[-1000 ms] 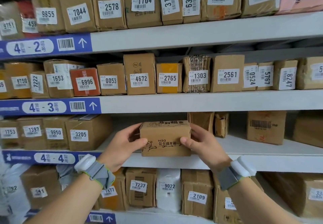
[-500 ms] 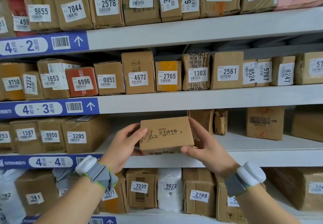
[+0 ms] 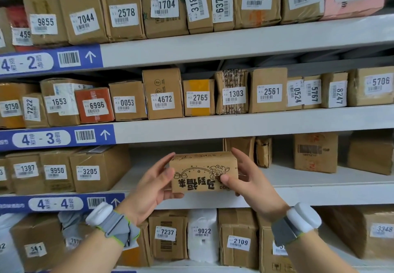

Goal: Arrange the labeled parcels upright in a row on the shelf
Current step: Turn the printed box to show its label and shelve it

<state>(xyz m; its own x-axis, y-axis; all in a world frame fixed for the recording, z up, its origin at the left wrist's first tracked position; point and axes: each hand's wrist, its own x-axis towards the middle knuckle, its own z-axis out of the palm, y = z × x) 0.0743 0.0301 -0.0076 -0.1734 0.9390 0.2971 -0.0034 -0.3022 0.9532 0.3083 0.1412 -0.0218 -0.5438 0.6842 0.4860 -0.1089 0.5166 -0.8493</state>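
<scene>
I hold a small brown printed parcel (image 3: 200, 171) in front of the shelf marked 4-4 (image 3: 319, 191). My left hand (image 3: 153, 187) grips its left end, thumb under the bottom edge. My right hand (image 3: 247, 179) grips its right end, thumb on the front face. The face toward me carries upside-down black characters and a bow drawing; no white number label shows on it. Parcel 3205 (image 3: 96, 169) stands upright to the left on the same shelf.
On the 4-4 shelf, unlabeled brown boxes (image 3: 315, 152) sit at the right and two narrow ones (image 3: 247, 147) behind the held parcel. Shelves above and below are packed with numbered parcels such as 4672 (image 3: 163, 93) and 9022 (image 3: 202, 234).
I have rotated the parcel in both hands: the face with small characters turned away and a face with large upside-down characters now shows. The camera moved closer.
</scene>
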